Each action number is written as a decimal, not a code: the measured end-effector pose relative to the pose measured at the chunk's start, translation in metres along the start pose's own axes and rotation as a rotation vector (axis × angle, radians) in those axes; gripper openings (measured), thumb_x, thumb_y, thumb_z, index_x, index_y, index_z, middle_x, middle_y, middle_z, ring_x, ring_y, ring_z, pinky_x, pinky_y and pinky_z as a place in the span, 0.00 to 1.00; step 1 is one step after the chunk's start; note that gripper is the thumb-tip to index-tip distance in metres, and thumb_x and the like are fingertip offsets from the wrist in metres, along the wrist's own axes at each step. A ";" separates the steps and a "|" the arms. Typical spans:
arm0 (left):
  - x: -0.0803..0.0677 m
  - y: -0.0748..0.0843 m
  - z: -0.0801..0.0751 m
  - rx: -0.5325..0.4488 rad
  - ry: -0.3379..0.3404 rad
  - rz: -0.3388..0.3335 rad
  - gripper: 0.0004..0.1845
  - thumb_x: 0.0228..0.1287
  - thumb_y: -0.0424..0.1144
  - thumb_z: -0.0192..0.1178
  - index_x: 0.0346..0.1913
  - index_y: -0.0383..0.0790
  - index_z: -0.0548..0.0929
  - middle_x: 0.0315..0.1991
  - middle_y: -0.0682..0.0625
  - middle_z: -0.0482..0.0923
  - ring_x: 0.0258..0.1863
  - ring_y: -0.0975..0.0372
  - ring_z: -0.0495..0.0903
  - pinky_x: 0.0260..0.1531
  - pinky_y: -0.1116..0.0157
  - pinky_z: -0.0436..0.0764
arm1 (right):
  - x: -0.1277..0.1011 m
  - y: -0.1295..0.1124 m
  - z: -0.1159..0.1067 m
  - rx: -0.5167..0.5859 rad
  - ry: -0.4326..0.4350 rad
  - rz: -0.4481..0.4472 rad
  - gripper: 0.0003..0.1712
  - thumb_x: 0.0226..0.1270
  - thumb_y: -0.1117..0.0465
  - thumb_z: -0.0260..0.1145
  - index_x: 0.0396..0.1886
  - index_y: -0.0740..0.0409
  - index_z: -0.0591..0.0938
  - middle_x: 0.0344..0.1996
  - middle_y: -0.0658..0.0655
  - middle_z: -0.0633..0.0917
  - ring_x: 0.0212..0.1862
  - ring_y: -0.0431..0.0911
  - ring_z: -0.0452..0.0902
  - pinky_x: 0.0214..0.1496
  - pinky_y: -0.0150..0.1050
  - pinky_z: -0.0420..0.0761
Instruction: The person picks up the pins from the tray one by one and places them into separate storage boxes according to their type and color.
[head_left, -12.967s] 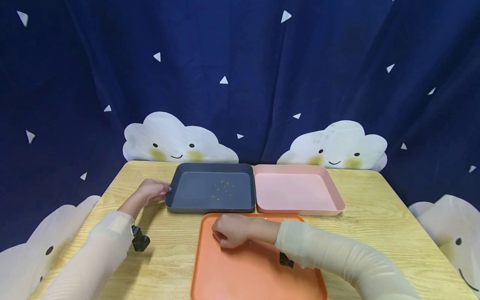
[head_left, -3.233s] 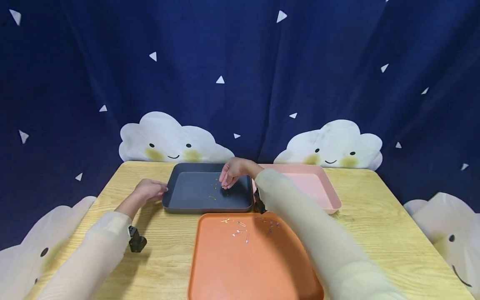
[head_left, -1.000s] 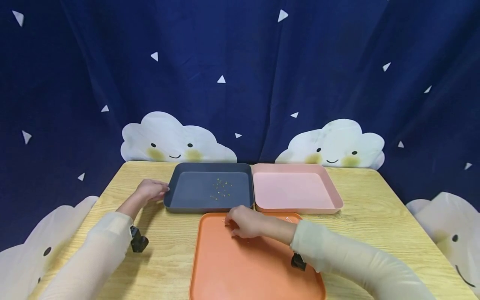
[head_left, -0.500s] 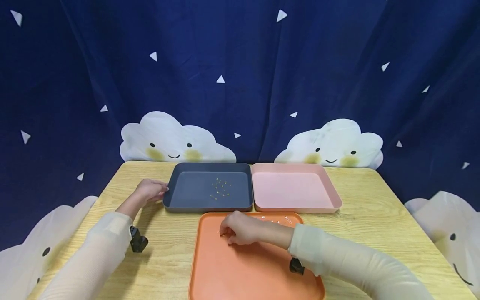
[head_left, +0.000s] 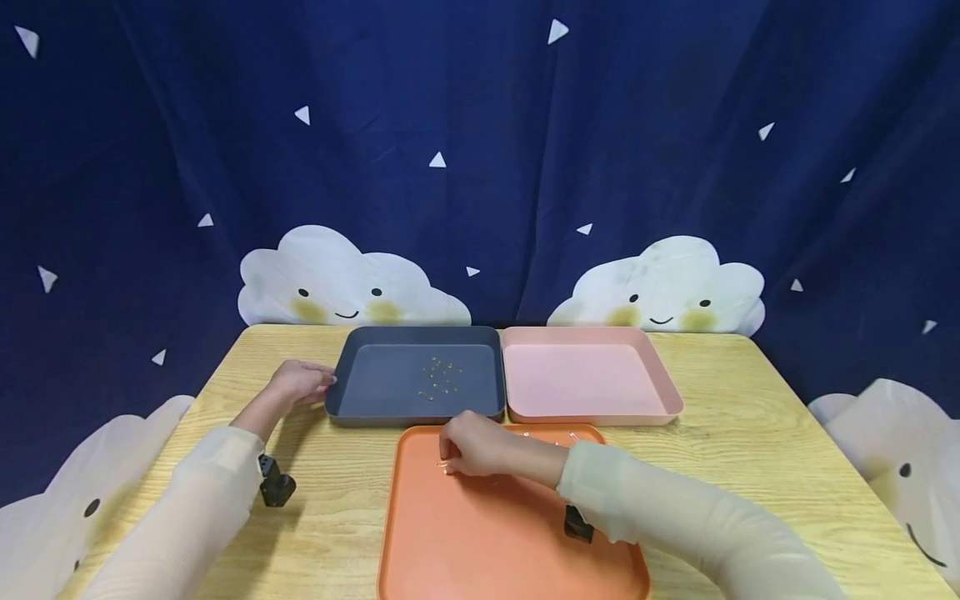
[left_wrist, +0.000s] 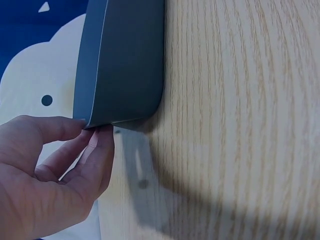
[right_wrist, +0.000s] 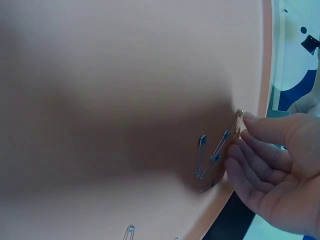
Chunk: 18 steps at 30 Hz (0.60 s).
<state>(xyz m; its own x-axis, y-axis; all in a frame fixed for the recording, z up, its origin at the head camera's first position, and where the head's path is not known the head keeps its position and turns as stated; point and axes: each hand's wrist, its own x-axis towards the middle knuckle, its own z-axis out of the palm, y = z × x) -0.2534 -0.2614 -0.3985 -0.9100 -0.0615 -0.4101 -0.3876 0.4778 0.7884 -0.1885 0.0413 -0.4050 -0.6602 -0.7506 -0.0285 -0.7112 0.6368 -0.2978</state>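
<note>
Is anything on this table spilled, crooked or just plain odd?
Nothing stands out. The small pins scattered on the orange tray lie loose but inside its rim, and more sit in the grey tray. The pink tray sits squarely beside it. The left hand touches the grey tray's edge; the right hand pinches a pin.

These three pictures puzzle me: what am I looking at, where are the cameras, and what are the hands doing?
No machine here: a person works with bare hands. The wide picture comes from a camera on their head; the two close ones from cameras strapped to each wrist. On the wooden table lie a grey tray holding small gold pins, a pink tray and a nearer orange tray with safety pins. The left hand touches the grey tray's corner. The right hand pinches a gold-coloured pin over the orange tray.
</note>
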 end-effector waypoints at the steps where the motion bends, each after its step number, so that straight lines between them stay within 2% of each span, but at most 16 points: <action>1: 0.000 0.000 0.000 0.002 0.001 -0.002 0.24 0.68 0.32 0.50 0.65 0.23 0.68 0.66 0.27 0.65 0.39 0.67 0.82 0.51 0.64 0.85 | 0.001 0.000 0.001 -0.013 0.003 0.008 0.07 0.51 0.60 0.76 0.23 0.53 0.84 0.20 0.47 0.85 0.25 0.33 0.74 0.27 0.18 0.71; 6: 0.000 0.000 0.000 0.008 -0.001 -0.003 0.24 0.69 0.32 0.50 0.65 0.23 0.68 0.66 0.28 0.66 0.40 0.67 0.82 0.49 0.66 0.85 | 0.010 -0.004 0.003 -0.069 -0.009 0.073 0.09 0.51 0.57 0.76 0.19 0.50 0.84 0.19 0.44 0.84 0.25 0.34 0.74 0.27 0.20 0.71; 13: 0.001 0.000 0.000 0.004 -0.007 -0.006 0.24 0.69 0.32 0.49 0.65 0.24 0.68 0.66 0.28 0.65 0.38 0.68 0.81 0.49 0.67 0.85 | 0.016 -0.014 0.003 -0.131 -0.106 0.181 0.11 0.53 0.62 0.74 0.16 0.47 0.81 0.18 0.42 0.81 0.26 0.35 0.74 0.26 0.23 0.73; 16: 0.000 0.001 0.000 0.000 -0.007 -0.008 0.24 0.69 0.32 0.49 0.65 0.23 0.68 0.66 0.28 0.65 0.37 0.69 0.81 0.48 0.67 0.86 | 0.016 -0.017 0.004 -0.207 -0.153 0.167 0.13 0.56 0.62 0.69 0.16 0.47 0.79 0.17 0.42 0.79 0.26 0.35 0.74 0.24 0.24 0.73; 18: -0.001 0.001 0.000 0.001 -0.010 -0.006 0.24 0.69 0.32 0.50 0.65 0.23 0.68 0.66 0.28 0.65 0.37 0.69 0.81 0.48 0.67 0.86 | 0.015 -0.018 0.006 -0.247 -0.172 0.128 0.13 0.58 0.62 0.66 0.16 0.47 0.78 0.17 0.42 0.77 0.26 0.35 0.73 0.24 0.24 0.72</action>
<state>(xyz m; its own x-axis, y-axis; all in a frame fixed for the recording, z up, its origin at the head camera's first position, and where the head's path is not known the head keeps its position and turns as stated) -0.2527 -0.2610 -0.3976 -0.9060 -0.0553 -0.4196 -0.3929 0.4787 0.7852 -0.1839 0.0178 -0.4059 -0.7125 -0.6671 -0.2177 -0.6761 0.7356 -0.0415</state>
